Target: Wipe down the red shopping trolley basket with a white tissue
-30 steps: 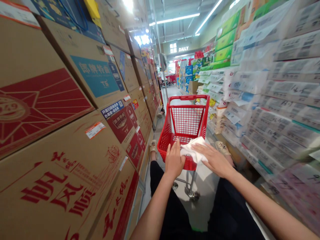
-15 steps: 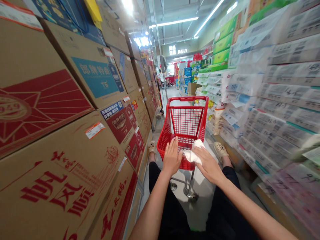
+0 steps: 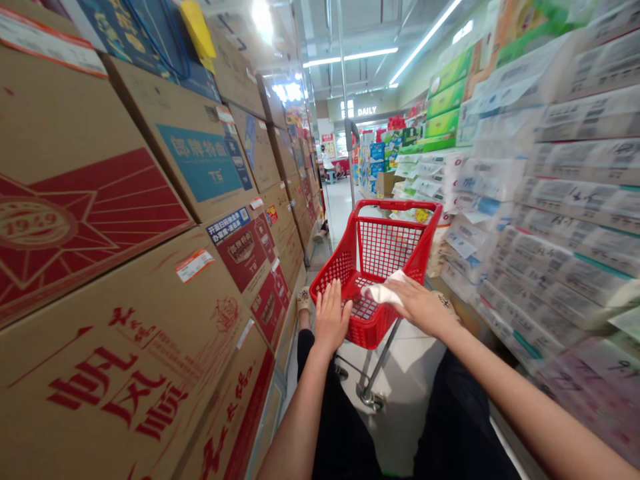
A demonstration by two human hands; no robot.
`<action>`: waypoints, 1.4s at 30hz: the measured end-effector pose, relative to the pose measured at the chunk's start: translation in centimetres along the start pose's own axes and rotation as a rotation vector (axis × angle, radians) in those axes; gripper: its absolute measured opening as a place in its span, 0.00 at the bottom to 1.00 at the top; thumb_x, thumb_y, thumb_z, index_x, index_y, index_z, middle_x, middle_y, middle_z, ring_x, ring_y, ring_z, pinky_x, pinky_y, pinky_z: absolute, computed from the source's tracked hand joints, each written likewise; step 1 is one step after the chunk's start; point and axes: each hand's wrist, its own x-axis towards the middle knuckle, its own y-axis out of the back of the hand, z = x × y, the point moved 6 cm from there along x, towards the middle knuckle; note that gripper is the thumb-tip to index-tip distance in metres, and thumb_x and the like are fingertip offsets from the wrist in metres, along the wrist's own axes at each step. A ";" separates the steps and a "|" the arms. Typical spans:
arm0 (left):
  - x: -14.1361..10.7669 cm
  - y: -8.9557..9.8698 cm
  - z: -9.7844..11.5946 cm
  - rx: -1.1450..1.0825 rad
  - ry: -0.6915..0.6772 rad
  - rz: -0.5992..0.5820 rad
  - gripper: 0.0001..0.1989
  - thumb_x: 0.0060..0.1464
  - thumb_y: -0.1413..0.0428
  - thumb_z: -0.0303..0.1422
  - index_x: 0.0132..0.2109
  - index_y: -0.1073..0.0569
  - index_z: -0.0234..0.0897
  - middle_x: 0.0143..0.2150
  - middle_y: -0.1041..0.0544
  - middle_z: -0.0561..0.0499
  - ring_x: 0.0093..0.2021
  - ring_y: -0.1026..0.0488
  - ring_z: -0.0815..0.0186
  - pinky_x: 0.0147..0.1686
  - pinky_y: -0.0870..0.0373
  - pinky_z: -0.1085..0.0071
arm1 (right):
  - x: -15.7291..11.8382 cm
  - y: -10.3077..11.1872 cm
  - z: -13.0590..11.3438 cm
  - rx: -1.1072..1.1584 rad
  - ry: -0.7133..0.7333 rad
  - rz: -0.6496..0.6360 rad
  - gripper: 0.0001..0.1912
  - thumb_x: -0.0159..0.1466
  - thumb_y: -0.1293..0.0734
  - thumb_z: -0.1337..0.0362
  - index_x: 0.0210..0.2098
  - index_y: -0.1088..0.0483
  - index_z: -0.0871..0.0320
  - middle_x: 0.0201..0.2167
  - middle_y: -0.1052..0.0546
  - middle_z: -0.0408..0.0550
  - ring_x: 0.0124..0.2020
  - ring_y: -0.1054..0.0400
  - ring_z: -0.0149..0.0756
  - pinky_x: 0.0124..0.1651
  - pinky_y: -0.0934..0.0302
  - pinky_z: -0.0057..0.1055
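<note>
- Grip: right hand (image 3: 423,305) holds white cloth (image 3: 386,292) under its fingers, over the near rim of red cart (image 3: 369,335).
- Left hand (image 3: 331,319): empty, open, palm down at the cart's near left side; contact unclear.
- Cart: upright between 2 clogs (image 3: 303,299).
- Cardboard boxes (image 3: 120,313) stacked left; wrapped packs (image 3: 560,233) right, blurred.

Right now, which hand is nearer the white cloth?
Right. The right hand touches the white cloth; the left hand is apart from it, at the near left corner of the red cart.
</note>
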 end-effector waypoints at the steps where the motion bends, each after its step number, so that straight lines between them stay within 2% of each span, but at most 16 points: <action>1: 0.0 0.0 -0.1 0.002 0.008 -0.006 0.32 0.72 0.56 0.38 0.77 0.56 0.40 0.75 0.43 0.44 0.75 0.47 0.59 0.73 0.47 0.49 | -0.1 -0.1 1.6 -0.016 -0.053 -0.004 0.28 0.72 0.41 0.62 0.70 0.39 0.57 0.63 0.27 0.55 0.66 0.35 0.45 0.72 0.45 0.54; 3: 0.0 0.2 0.3 0.007 0.019 -0.015 0.32 0.71 0.56 0.39 0.76 0.54 0.38 0.75 0.42 0.43 0.75 0.46 0.58 0.73 0.47 0.49 | -0.5 -0.5 3.8 -0.027 -0.137 -0.007 0.28 0.73 0.43 0.60 0.71 0.41 0.58 0.65 0.29 0.57 0.68 0.37 0.46 0.70 0.43 0.54; 5: -0.2 0.6 1.5 0.010 0.020 -0.014 0.32 0.71 0.56 0.39 0.76 0.53 0.35 0.74 0.41 0.41 0.75 0.45 0.57 0.72 0.46 0.48 | -1.1 -1.1 4.1 -0.013 -0.175 -0.015 0.30 0.74 0.44 0.59 0.73 0.46 0.57 0.68 0.33 0.56 0.71 0.43 0.45 0.71 0.45 0.53; 10: -0.9 0.7 7.8 -0.055 -0.114 -0.027 0.38 0.69 0.53 0.46 0.75 0.54 0.26 0.76 0.47 0.35 0.77 0.53 0.52 0.73 0.47 0.50 | -2.5 -2.0 0.1 0.017 -0.155 -0.056 0.37 0.74 0.45 0.61 0.77 0.67 0.51 0.75 0.47 0.48 0.76 0.57 0.40 0.74 0.51 0.52; 12: -1.2 0.3 9.1 -0.060 -0.113 -0.032 0.42 0.67 0.50 0.50 0.74 0.52 0.24 0.75 0.46 0.31 0.76 0.50 0.48 0.72 0.46 0.47 | -2.7 -1.7 -1.4 0.019 -0.116 -0.073 0.38 0.74 0.45 0.62 0.77 0.70 0.51 0.76 0.48 0.48 0.76 0.58 0.39 0.75 0.52 0.52; 15: -1.5 -0.2 8.6 -0.030 -0.108 -0.055 0.40 0.66 0.48 0.44 0.74 0.51 0.23 0.73 0.42 0.28 0.73 0.43 0.46 0.71 0.43 0.46 | -2.7 -1.1 -1.7 -0.008 -0.047 -0.091 0.39 0.73 0.44 0.63 0.77 0.68 0.49 0.75 0.47 0.47 0.75 0.55 0.39 0.75 0.55 0.52; 17: -1.7 -0.1 7.6 -0.006 -0.127 -0.075 0.37 0.66 0.48 0.36 0.74 0.52 0.24 0.73 0.42 0.29 0.73 0.41 0.49 0.70 0.41 0.48 | -2.7 -0.6 -0.2 -0.055 -0.047 -0.085 0.38 0.73 0.44 0.63 0.76 0.66 0.47 0.75 0.46 0.45 0.75 0.53 0.40 0.75 0.56 0.53; 20: -1.8 0.2 6.2 0.030 -0.137 -0.089 0.36 0.65 0.48 0.31 0.74 0.51 0.26 0.74 0.43 0.32 0.73 0.42 0.53 0.71 0.42 0.52 | -2.7 0.0 3.2 -0.132 -0.178 -0.005 0.37 0.73 0.45 0.64 0.76 0.64 0.46 0.74 0.45 0.45 0.74 0.50 0.43 0.74 0.55 0.56; 22: -1.8 0.2 5.8 0.046 -0.125 -0.091 0.33 0.64 0.48 0.29 0.73 0.46 0.30 0.74 0.42 0.35 0.73 0.40 0.55 0.71 0.42 0.52 | -2.7 0.0 3.9 -0.154 -0.257 0.051 0.38 0.72 0.44 0.65 0.77 0.64 0.47 0.74 0.45 0.47 0.74 0.49 0.46 0.73 0.53 0.57; 25: -1.9 0.1 5.5 0.037 -0.117 -0.083 0.29 0.62 0.47 0.26 0.69 0.39 0.35 0.73 0.38 0.38 0.71 0.38 0.56 0.72 0.43 0.49 | -2.1 -0.7 0.8 -0.111 -0.183 0.043 0.40 0.70 0.42 0.66 0.77 0.62 0.49 0.75 0.48 0.49 0.75 0.54 0.48 0.73 0.50 0.56; 28: -2.4 0.0 5.5 0.011 -0.157 -0.055 0.30 0.59 0.46 0.24 0.68 0.36 0.33 0.68 0.32 0.37 0.70 0.36 0.55 0.72 0.44 0.47 | -1.1 -1.3 -4.3 -0.017 -0.011 -0.024 0.40 0.70 0.40 0.66 0.77 0.59 0.53 0.76 0.49 0.51 0.76 0.58 0.47 0.74 0.50 0.53; 30: -2.7 0.1 5.4 -0.008 -0.185 -0.033 0.31 0.57 0.45 0.23 0.68 0.36 0.31 0.66 0.29 0.36 0.69 0.35 0.54 0.72 0.44 0.46 | -0.5 -1.2 -6.3 0.018 0.051 -0.032 0.38 0.69 0.38 0.64 0.75 0.54 0.59 0.75 0.47 0.55 0.76 0.59 0.50 0.74 0.51 0.55; 33: -3.1 0.4 5.2 -0.037 -0.199 -0.012 0.33 0.55 0.44 0.22 0.68 0.36 0.31 0.65 0.28 0.37 0.69 0.35 0.54 0.72 0.43 0.47 | 0.1 -1.1 -7.0 0.025 0.098 -0.026 0.36 0.67 0.36 0.63 0.72 0.46 0.66 0.74 0.44 0.61 0.76 0.59 0.55 0.74 0.52 0.57; 35: -3.2 0.6 5.2 -0.052 -0.198 0.003 0.32 0.56 0.45 0.22 0.68 0.35 0.34 0.65 0.27 0.39 0.69 0.34 0.54 0.72 0.42 0.46 | 0.2 -1.2 -6.8 0.018 0.119 -0.031 0.37 0.66 0.35 0.64 0.72 0.46 0.66 0.73 0.43 0.62 0.75 0.57 0.56 0.74 0.52 0.58; 39: -3.4 1.3 5.4 -0.059 -0.187 0.028 0.28 0.62 0.47 0.25 0.68 0.36 0.36 0.64 0.27 0.40 0.68 0.33 0.55 0.72 0.42 0.46 | -0.3 -1.5 -4.9 -0.035 0.125 -0.065 0.42 0.64 0.37 0.73 0.75 0.52 0.50 0.74 0.45 0.53 0.76 0.57 0.53 0.73 0.53 0.62; 42: -3.5 1.7 5.6 -0.039 -0.157 0.021 0.32 0.66 0.50 0.29 0.74 0.48 0.35 0.70 0.33 0.40 0.72 0.39 0.56 0.73 0.44 0.48 | -0.9 -0.8 -1.5 -0.094 0.031 -0.049 0.46 0.63 0.40 0.77 0.75 0.55 0.40 0.76 0.49 0.46 0.76 0.57 0.53 0.72 0.52 0.63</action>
